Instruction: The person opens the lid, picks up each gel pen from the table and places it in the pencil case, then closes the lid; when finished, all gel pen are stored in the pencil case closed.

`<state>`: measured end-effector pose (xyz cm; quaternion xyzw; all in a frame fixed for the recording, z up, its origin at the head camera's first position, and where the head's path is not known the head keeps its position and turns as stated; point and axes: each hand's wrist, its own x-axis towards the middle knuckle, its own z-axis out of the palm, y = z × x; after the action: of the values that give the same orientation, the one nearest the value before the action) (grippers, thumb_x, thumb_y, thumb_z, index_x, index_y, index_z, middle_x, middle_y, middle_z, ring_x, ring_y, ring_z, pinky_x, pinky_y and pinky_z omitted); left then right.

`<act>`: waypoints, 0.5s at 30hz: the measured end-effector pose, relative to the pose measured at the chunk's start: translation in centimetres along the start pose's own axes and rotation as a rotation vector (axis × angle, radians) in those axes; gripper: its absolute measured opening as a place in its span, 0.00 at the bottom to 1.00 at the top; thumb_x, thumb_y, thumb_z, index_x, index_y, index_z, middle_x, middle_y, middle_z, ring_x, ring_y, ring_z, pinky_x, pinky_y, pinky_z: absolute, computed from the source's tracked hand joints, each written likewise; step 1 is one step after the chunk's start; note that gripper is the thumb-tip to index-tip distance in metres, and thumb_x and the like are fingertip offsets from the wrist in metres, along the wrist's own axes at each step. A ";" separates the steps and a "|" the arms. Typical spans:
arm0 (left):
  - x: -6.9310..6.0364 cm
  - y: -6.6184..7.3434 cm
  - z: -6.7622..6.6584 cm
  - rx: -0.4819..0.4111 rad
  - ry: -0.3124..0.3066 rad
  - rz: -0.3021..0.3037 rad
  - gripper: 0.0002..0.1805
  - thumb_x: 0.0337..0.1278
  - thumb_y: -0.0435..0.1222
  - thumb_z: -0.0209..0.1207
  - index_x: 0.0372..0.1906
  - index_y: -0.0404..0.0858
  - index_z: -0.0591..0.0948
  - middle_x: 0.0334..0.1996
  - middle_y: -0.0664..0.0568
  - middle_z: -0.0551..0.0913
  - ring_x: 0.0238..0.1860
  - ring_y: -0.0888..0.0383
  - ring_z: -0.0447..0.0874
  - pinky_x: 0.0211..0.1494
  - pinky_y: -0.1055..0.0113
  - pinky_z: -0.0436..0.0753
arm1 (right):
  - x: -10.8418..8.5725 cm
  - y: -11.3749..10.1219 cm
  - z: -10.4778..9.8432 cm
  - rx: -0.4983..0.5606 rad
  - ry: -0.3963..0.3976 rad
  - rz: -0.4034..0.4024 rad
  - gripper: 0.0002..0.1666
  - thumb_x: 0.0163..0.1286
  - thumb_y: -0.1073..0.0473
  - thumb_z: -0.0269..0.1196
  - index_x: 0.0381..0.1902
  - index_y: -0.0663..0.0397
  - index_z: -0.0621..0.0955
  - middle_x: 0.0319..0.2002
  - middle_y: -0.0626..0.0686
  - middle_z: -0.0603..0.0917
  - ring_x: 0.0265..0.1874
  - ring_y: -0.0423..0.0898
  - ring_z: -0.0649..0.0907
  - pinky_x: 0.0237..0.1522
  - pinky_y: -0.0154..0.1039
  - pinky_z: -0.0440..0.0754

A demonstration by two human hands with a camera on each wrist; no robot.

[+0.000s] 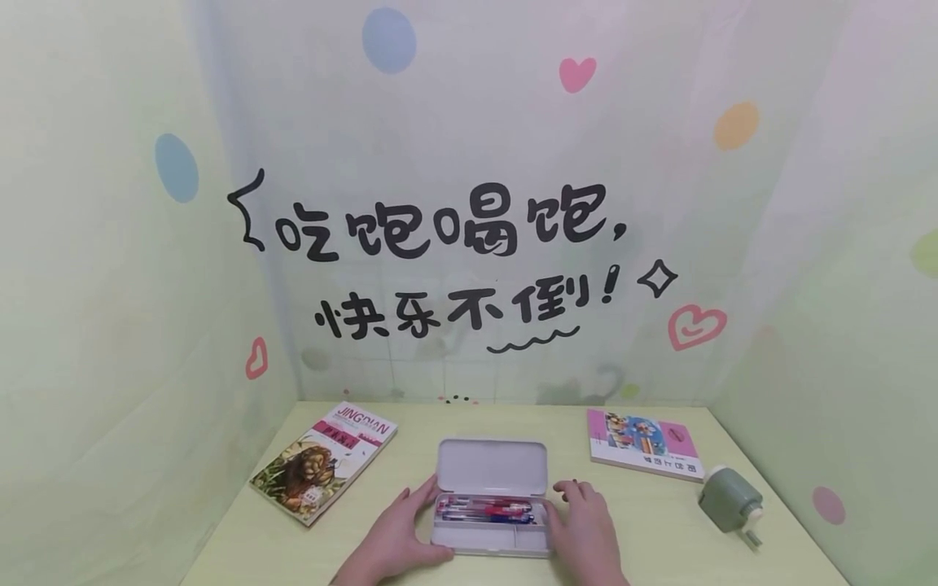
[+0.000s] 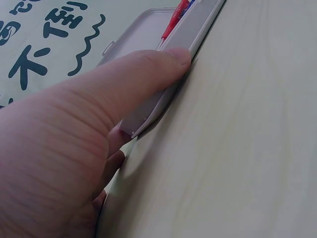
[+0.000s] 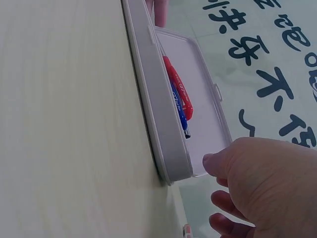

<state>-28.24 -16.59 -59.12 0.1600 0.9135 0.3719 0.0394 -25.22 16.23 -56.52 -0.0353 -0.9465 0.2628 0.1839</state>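
Note:
A white pencil case lies on the table with its lid raised toward the back wall. Several pens, red and blue ones among them, fill its rear compartment; the front compartments look bare. My left hand grips the case's left end, its thumb along the front edge and its fingers round the side. At the right end is my right hand, fingers loosely bent. In the right wrist view its thumb is close to the case's corner; whether it touches cannot be told.
A book with a lion cover lies at the left of the table. Toward the right are a pink-and-blue book and a grey-green device with a crank, perhaps a pencil sharpener. Printed cloth walls enclose the table.

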 end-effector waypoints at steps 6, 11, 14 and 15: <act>0.0 0.0 0.0 0.005 -0.002 -0.004 0.73 0.36 0.63 0.84 0.89 0.44 0.61 0.79 0.58 0.79 0.82 0.19 0.61 0.79 0.17 0.63 | -0.4 1.1 -0.5 0.002 0.006 0.043 0.21 0.71 0.53 0.75 0.57 0.55 0.87 0.49 0.57 0.87 0.48 0.57 0.86 0.53 0.62 0.88; 0.0 0.0 -0.1 0.003 0.002 -0.002 0.73 0.36 0.64 0.84 0.89 0.45 0.61 0.79 0.58 0.79 0.82 0.19 0.60 0.80 0.16 0.63 | -0.8 1.8 -0.8 0.010 0.003 0.077 0.22 0.71 0.53 0.74 0.58 0.57 0.86 0.47 0.57 0.87 0.46 0.55 0.85 0.53 0.62 0.88; 0.0 -0.1 0.0 0.002 0.000 -0.004 0.73 0.37 0.63 0.84 0.89 0.45 0.61 0.80 0.58 0.78 0.82 0.19 0.60 0.79 0.16 0.63 | -1.0 2.3 -0.7 -0.002 -0.006 0.091 0.23 0.71 0.52 0.74 0.58 0.59 0.86 0.45 0.56 0.86 0.44 0.54 0.84 0.52 0.60 0.87; 0.0 -0.1 0.0 0.004 -0.001 -0.004 0.73 0.37 0.64 0.84 0.89 0.46 0.60 0.80 0.58 0.78 0.82 0.19 0.60 0.79 0.16 0.63 | -1.0 2.5 -0.7 -0.007 -0.013 0.099 0.23 0.71 0.52 0.74 0.58 0.59 0.86 0.44 0.56 0.86 0.43 0.54 0.84 0.51 0.60 0.87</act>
<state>-28.23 -16.64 -59.16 0.1585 0.9146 0.3700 0.0400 -24.12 18.50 -57.58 -0.0810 -0.9456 0.2687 0.1643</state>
